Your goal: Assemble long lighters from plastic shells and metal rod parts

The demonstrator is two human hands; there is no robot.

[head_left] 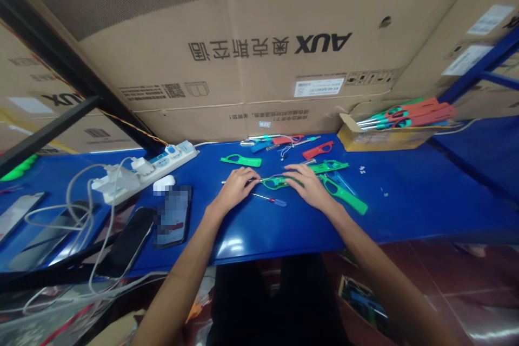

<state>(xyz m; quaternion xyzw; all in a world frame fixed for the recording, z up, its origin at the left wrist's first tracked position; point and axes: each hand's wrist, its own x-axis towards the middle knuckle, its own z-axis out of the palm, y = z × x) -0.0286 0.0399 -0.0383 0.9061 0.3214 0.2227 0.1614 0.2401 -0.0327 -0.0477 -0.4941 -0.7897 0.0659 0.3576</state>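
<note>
Between my two hands lies a green long-nosed lighter [274, 183] with its handle casing open-framed and a thin metal barrel pointing left. My left hand [239, 188] pinches it by the barrel end. On the other end, my right hand [307, 184] has its fingers curled over the handle and touching it. A small screwdriver [278, 202] with a clear blue handle lies just in front. Right of my right hand are a green casing half [344, 194] and another green lighter piece [334, 166]. A further green casing half [242, 160] rests behind my left hand.
Behind my hands lie loose lighter parts [267, 143] and a red casing piece [318, 150]. At the back right stands a cardboard box [381, 140] full of lighters. Phones [174, 216] and a power strip [162, 165] with cables occupy the left. Large cartons [251, 5] rise behind.
</note>
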